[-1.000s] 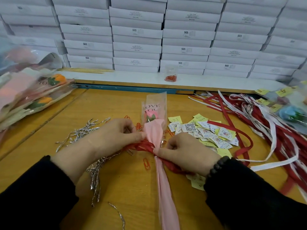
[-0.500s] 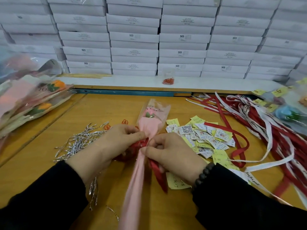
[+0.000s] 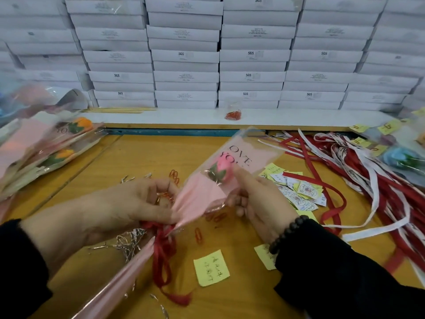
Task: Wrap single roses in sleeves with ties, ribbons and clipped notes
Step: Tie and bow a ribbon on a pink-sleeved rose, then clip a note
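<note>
Wall of stacked white boxes [image 3: 186,56] behind the bench [image 3: 96,180]; several fronts read "SGS". Versus half a second ago: the sleeved rose [image 3: 220,171] has swung over. Its head, then pointing up and slightly right of centre, now tilts far right; the long axis runs from lower left near the viewer to upper right. The red ribbon [image 3: 162,247], then pinched between both hands, now hangs loose below the tied waist, frayed end on the bench.

Sleeve is held above the bench, mid-frame. Clear upper panel prints "OVE" over "YO", partly cut off; pink bud beneath it.

Left hand [image 3: 128,208]: fingers closed on the gathered pink paper at the ribbon knot. Right hand [image 3: 259,203]: fingers gripping the sleeve's edge beside the bud, forefinger extended along the film.

Finished wrapped roses [image 3: 46,143] piled far left. Tangle of red and white ribbons [image 3: 368,180] right. Silver twist ties [image 3: 128,244] under the left wrist. Yellow note [image 3: 211,268] with handwriting, illegible, lies just right of the ribbon tails.
</note>
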{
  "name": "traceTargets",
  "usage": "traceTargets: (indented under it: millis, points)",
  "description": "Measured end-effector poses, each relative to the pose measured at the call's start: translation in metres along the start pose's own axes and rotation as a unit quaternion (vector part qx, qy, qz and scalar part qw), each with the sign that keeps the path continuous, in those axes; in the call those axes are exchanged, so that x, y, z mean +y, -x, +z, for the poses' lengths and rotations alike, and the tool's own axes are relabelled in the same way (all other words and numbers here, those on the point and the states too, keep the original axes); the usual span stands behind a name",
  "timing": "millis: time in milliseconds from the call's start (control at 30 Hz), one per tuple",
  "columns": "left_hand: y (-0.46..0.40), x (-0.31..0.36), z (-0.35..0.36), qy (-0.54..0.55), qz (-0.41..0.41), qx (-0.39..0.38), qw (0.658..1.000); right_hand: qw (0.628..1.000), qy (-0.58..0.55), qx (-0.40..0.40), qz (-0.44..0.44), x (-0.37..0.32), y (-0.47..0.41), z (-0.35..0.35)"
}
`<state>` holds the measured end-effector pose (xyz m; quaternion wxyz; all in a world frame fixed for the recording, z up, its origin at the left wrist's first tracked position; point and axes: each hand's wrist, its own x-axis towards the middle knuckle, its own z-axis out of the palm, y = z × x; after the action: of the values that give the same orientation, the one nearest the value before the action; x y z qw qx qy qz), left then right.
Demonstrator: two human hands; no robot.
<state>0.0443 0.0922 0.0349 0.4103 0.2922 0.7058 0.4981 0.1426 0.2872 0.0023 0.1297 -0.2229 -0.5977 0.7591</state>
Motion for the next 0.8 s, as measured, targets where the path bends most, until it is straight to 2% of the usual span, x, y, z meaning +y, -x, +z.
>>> traceTargets:
  millis: [100, 233, 333, 433, 533, 633, 700, 733, 800]
  points:
    - [0.008, -0.005, -0.009, -0.08, -0.045, -0.063, 0.994, 0.999, -0.036, 0.004, -0.009, 0.003, -0.003, -0.002]
    - [0.014, -0.005, -0.018, -0.115, -0.097, -0.093, 0.984, 0.999, -0.022, -0.036, -0.026, 0.01, -0.004, 0.002]
    - [0.012, 0.004, -0.018, -0.1, -0.11, -0.056, 0.987, 0.997, 0.01, -0.051, -0.054, 0.013, 0.0, 0.008]
    - [0.004, 0.013, -0.007, -0.144, -0.103, 0.012, 0.984, 0.993, 0.041, -0.084, -0.071, 0.016, 0.004, 0.012]
    - [-0.011, 0.016, 0.004, -0.096, -0.074, 0.065, 0.991, 0.988, 0.053, -0.128, -0.071, 0.021, 0.005, 0.014]
    - [-0.02, 0.02, 0.011, -0.007, -0.064, 0.063, 0.996, 0.987, 0.051, -0.137, -0.064, 0.016, 0.013, 0.018]
    - [-0.024, 0.018, 0.008, 0.028, -0.057, 0.07, 0.996, 0.976, 0.168, -0.133, -0.046, 0.004, 0.018, 0.014]
    - [-0.025, 0.017, 0.006, 0.039, -0.052, 0.081, 0.995, 0.954, 0.256, -0.155, -0.033, -0.004, 0.019, 0.011]
    - [-0.027, 0.013, 0.003, 0.067, -0.042, 0.098, 0.992, 0.877, 0.406, -0.257, -0.015, -0.017, 0.024, 0.005]
